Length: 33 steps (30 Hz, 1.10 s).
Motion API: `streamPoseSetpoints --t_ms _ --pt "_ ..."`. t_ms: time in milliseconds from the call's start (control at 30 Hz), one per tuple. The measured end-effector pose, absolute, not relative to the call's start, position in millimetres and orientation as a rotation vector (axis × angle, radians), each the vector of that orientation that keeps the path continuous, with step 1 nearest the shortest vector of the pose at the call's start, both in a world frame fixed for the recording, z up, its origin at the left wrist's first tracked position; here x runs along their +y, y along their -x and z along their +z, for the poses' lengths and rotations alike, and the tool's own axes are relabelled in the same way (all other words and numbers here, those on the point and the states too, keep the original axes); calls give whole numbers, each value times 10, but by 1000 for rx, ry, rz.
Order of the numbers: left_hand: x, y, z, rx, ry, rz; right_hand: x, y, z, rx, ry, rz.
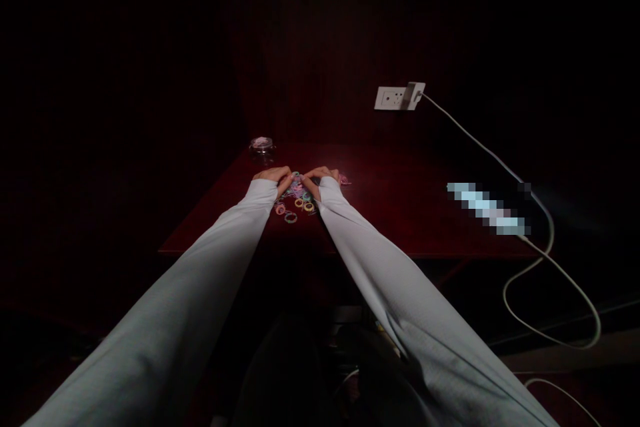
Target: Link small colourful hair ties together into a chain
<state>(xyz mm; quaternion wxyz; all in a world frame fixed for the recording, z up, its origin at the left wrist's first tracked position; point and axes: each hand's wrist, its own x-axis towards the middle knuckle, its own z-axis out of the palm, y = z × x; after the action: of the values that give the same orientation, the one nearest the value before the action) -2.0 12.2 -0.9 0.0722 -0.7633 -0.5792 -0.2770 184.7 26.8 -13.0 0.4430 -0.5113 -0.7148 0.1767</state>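
My left hand (274, 175) and my right hand (323, 176) are close together over the table, thumbs and fingers pinched towards each other. A small pale green hair tie (295, 173) shows between the fingertips, apparently gripped from both sides; its exact hold is too small to make out. Below the hands lies a loose pile of coloured hair ties (300, 193), pink, purple, green and yellow. Nearest to me are a green-and-purple hair tie (291, 222) and a pink one (281, 214). Some pink strands (345, 179) lie just right of my right hand, partly hidden by it.
A clear jar (262, 150) with pink contents stands at the table's back left. The dark red table (390, 213) ends at a front edge. On the right, a white cable (475, 135) runs from a wall socket (393, 99) to a blurred-out bright device (485, 208).
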Motion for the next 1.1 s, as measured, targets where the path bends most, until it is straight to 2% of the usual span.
streamPoseSetpoints --t_ms 1100 --pt "177 27 -36 -1842 2075 -1139 221 -1899 15 -1403 1427 466"
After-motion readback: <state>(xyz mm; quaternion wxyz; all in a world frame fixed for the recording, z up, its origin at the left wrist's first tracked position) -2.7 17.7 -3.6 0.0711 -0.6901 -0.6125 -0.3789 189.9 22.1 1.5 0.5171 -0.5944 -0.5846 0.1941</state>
